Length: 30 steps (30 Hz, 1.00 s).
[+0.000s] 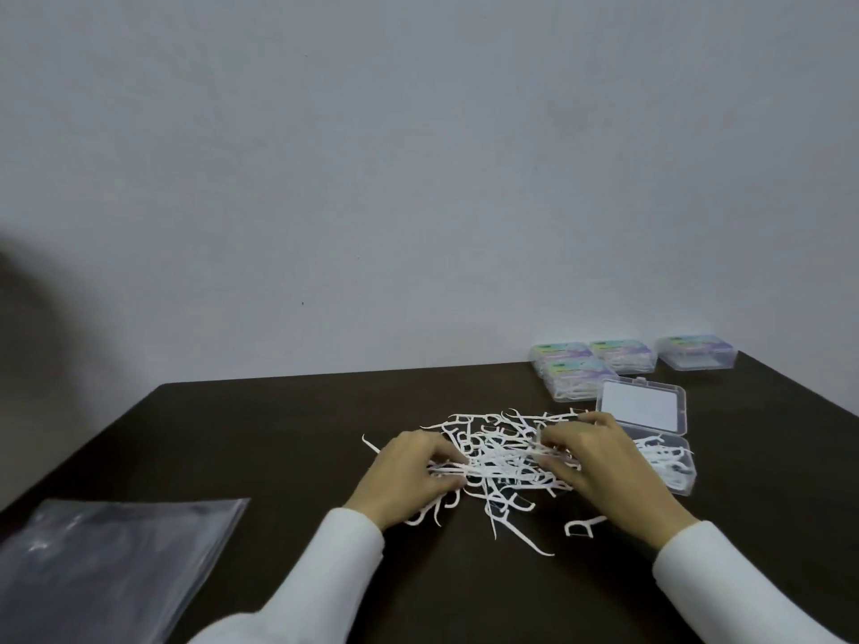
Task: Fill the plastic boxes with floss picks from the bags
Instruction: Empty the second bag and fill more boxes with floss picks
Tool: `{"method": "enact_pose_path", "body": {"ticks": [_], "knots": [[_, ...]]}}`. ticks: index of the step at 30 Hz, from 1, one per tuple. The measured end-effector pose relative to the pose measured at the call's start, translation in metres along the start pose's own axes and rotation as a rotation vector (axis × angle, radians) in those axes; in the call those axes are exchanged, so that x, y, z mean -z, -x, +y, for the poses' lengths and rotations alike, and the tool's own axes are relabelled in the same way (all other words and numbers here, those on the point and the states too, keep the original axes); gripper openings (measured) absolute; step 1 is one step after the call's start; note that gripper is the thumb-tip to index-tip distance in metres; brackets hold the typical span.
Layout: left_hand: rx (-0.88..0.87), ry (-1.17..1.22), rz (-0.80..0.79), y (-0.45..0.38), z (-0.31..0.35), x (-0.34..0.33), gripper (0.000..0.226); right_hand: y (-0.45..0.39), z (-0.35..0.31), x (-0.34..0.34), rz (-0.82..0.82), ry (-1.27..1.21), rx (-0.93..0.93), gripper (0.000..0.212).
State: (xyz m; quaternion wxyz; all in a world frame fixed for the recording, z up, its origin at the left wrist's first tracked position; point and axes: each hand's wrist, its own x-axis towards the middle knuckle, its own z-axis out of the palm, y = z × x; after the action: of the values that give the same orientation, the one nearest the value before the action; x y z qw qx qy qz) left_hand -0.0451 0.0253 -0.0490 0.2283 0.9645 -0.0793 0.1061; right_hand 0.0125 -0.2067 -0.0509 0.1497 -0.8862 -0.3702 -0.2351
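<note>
Both the left hand and right hand pinch floss picks mid-tabletop, gathering a bundle to lift, I judge, into the open box toward the right edge.

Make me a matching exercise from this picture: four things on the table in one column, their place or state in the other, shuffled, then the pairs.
Things
1. open plastic box
2. floss picks
3. closed boxes
4. plastic bags

Places or states
A. flat at the near left edge of the table
B. loose pile between both hands
C. lid up, a few picks inside, right of the pile
D. grouped at the far right, by the wall

Pairs: 1-C, 2-B, 3-D, 4-A
</note>
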Motion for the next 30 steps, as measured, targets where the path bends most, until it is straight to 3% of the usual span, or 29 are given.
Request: {"method": "enact_pose_path", "body": {"ticks": [6, 13, 18, 21, 30], "knots": [[-0.005, -0.102, 0.120, -0.001, 0.006, -0.003, 0.019, 0.000, -0.001, 0.008, 0.038, -0.207, -0.169, 0.021], [0.005, -0.021, 0.218, -0.002, 0.005, 0.004, 0.018, 0.000, 0.001, 0.010, 0.088, -0.414, -0.260, 0.007], [0.007, 0.098, 0.272, -0.002, 0.009, 0.008, 0.018, -0.001, 0.005, 0.016, 0.194, -0.519, -0.357, 0.011], [-0.003, 0.170, 0.315, -0.004, 0.013, 0.011, 0.017, -0.001, 0.015, 0.017, 0.208, -0.508, -0.400, 0.005], [-0.014, 0.293, 0.328, -0.009, 0.033, 0.001, 0.015, 0.006, 0.042, 0.031, 0.216, -0.430, -0.471, 0.022]]}}
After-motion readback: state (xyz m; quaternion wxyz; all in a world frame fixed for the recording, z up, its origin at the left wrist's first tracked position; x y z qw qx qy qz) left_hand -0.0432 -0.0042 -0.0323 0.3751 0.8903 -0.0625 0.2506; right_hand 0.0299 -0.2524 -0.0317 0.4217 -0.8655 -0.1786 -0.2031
